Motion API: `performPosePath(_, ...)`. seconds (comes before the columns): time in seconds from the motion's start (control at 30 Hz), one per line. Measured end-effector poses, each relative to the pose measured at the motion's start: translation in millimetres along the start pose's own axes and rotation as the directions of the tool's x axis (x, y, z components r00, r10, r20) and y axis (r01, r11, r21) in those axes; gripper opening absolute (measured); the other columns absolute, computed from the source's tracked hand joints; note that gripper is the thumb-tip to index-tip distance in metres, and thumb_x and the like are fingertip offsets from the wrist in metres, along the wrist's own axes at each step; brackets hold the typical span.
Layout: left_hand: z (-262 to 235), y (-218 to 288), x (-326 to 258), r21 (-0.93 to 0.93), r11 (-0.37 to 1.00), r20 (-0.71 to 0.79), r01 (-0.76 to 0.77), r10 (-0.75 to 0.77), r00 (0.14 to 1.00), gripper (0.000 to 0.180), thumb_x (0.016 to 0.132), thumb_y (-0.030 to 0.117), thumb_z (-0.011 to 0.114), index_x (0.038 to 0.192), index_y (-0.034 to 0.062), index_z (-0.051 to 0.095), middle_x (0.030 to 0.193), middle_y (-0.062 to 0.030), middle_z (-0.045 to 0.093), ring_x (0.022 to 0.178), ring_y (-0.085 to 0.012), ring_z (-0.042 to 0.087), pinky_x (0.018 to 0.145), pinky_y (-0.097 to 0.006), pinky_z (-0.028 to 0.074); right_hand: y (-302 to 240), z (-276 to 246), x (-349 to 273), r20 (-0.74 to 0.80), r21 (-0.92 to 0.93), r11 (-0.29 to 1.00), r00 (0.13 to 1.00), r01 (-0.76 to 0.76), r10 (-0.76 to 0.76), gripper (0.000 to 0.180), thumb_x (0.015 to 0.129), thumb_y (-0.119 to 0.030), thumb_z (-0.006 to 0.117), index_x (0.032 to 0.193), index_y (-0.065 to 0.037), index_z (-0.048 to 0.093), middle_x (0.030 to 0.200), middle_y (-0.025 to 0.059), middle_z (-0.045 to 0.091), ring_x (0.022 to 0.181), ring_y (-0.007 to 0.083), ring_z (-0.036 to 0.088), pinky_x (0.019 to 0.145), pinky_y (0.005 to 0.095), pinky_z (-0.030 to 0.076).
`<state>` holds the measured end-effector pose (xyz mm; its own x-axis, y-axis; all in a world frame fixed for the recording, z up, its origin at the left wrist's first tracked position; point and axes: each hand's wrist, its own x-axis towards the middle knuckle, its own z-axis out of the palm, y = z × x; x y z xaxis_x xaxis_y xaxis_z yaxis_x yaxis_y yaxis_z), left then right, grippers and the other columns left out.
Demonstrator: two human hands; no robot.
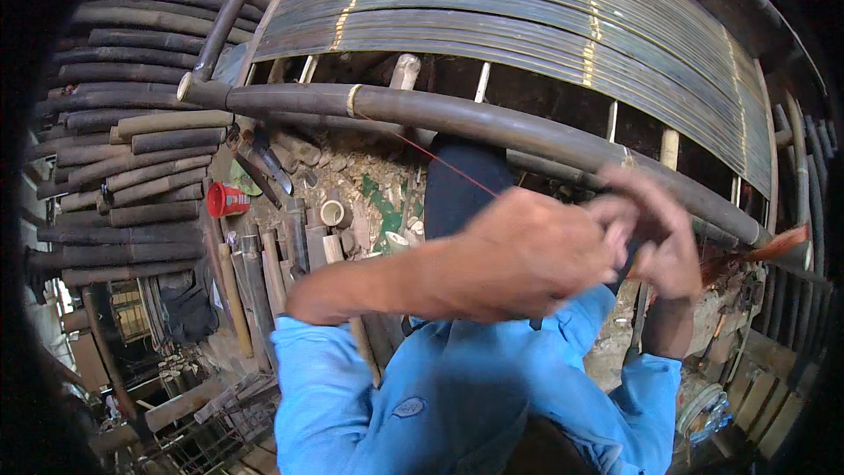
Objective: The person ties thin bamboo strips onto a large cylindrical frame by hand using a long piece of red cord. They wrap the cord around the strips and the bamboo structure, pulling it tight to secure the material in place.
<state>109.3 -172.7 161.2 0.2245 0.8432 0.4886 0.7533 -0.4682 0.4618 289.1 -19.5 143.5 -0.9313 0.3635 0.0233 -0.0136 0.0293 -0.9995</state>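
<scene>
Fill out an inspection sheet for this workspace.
Surface: slat panel, crossed by pale stitched bands.
Job's things: pole along the panel's near side; red thread running straight from the pole toward the left hand.
Clutter: pale chips and green scraps on the ground; red cup at left.
Hands: left curled, right hand close beside it, blurred; grips unclear.
Cables: nothing seen.
Surroundings: stacked bamboo at left, more poles at far right.

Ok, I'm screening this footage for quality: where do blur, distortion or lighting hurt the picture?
Head view: right hand smeared, left hand softened, likely by motion; bamboo pole looks bowed, probably fisheye distortion; corners black; deep shadow beneath the slatted panel.
</scene>
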Motion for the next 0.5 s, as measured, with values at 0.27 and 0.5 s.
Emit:
performPosePath(0.27,32.9,-40.2,-7.7,-0.254,0.964,-0.25,0.083,-0.148,0.957,0.027,0.076,0.015,0.079,0.1,0.0056,0.073,0.092,-0.0113,0.068,0.093,-0.0303,0.065,0.085,-0.041,0.053,23.0,-33.9,-74.0,-0.361,-0.243,0.96,0.931,-0.137,0.041,0.031,0.087,-0.025,0.071,0.073,0.0,0.061,0.069,0.0031,0.058,0.062,0.0117,0.053,0.057,0.0259,0.04)
performPosePath(0.5,-45.0,-223.0,-197.7,0.249,0.302,-0.854,0.92,-0.381,0.356,0.043,0.074,0.011,0.072,0.114,0.0048,0.059,0.115,-0.0214,0.047,0.111,-0.0375,0.045,0.101,-0.046,0.035,21.9,-41.5,-72.0,-0.416,-0.292,0.926,0.904,-0.241,0.104,0.022,0.089,-0.016,0.07,0.077,0.0,0.06,0.074,0.0002,0.058,0.07,0.0091,0.05,0.066,0.0246,0.04)
